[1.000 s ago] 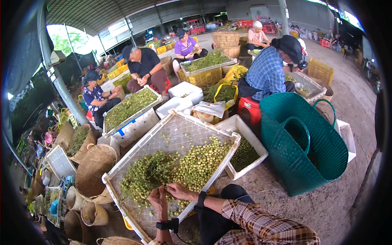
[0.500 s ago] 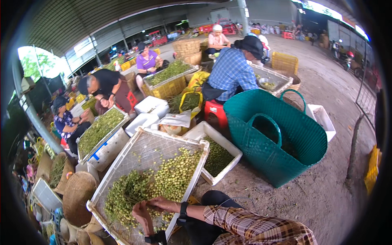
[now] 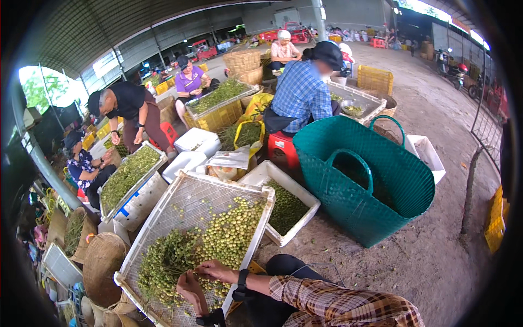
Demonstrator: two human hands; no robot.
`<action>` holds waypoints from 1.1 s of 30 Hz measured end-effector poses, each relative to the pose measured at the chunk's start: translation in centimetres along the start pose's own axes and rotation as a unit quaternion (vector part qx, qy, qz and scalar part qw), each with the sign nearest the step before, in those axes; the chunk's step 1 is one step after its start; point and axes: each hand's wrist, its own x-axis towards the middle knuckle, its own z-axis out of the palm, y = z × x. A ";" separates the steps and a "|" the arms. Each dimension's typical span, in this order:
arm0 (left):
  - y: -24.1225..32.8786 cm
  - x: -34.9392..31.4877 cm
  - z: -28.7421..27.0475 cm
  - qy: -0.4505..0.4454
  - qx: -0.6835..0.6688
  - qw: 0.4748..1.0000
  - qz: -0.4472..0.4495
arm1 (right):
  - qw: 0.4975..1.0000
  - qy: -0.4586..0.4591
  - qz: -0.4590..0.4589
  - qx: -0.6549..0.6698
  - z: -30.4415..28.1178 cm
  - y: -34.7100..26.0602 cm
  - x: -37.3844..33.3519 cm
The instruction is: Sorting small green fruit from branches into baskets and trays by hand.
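Observation:
A white-framed mesh tray [image 3: 158,210] lies tilted before me. Small round green fruits [image 3: 231,229] are spread over its right part, and fruits still on thin stems [image 3: 163,264] are heaped at the left. Over the near side of the heap, my left hand [image 3: 190,287] is closed, its fingertips pinching what looks like a thin stem. My right hand [image 3: 217,270] reaches in from the right, fingertips pinched close to the left ones. What the right fingers hold is too small to make out. Both wrists wear dark bands.
A large green woven basket [image 3: 354,180] stands at the right. Beside the tray is a white box [image 3: 305,215] of small green pieces. Several people sort at other trays, one on a red stool [image 3: 282,148]. Round wicker baskets [image 3: 103,267] crowd the left.
My hands stay together over the heap with only slight finger movement. At the left, the person in black has raised their upper body and moved their hands apart over their tray.

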 end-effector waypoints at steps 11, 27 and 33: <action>0.9 1.5 -0.6 -0.061 0.051 0.992 0.099 | 0.981 -0.054 0.069 0.171 -1.0 -0.1 0.3; -7.6 3.3 -1.5 0.014 0.024 0.999 0.041 | 0.993 -0.067 0.078 0.051 -0.6 1.0 0.8; -3.9 0.9 -1.9 0.043 0.046 0.998 0.001 | 0.996 -0.007 0.086 -0.023 0.0 1.5 0.7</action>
